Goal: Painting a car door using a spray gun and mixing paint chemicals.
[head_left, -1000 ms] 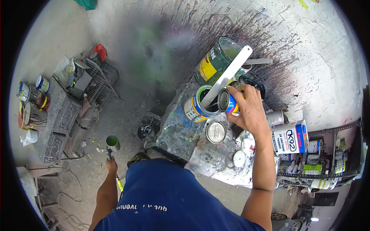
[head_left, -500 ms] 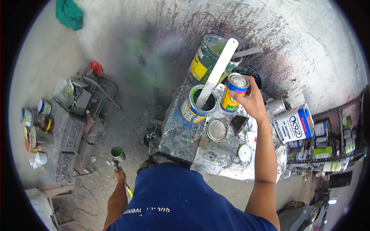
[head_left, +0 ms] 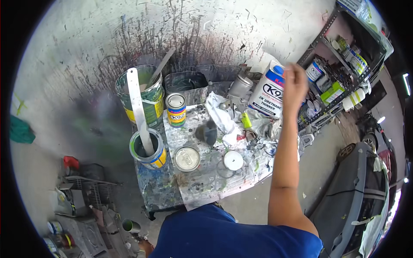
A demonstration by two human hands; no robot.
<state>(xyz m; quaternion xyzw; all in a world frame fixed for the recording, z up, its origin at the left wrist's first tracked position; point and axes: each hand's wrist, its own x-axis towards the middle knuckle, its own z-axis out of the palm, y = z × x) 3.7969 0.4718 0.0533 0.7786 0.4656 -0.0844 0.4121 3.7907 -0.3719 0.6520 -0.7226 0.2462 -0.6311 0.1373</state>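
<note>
My right hand [head_left: 295, 84] is raised at the upper right of a white and blue rectangular thinner can [head_left: 267, 92]. Its fingers are blurred, and whether they touch the can does not show. Low at the left, my left hand [head_left: 146, 248] grips what looks like a spray gun, its open cup [head_left: 130, 225] green inside; the lower part is out of the picture. A small lidded yellow and blue can [head_left: 176, 112] stands upright on the paint-stained table [head_left: 202, 191]. Beside it, a flat white stir stick [head_left: 138, 105] leans in an open paint can [head_left: 158, 162].
A large green bucket [head_left: 155, 109] with another stick stands behind the open can. Two round lids, one metal [head_left: 186, 158] and one white [head_left: 233, 160], lie on the table near a dark cup [head_left: 206, 133] and a crumpled rag [head_left: 221, 114]. Shelves [head_left: 333, 64] and a car [head_left: 344, 193] are at the right.
The small yellow and blue can has left my right hand and now stands on the table. That hand has moved right to the thinner can. My view has turned right.
</note>
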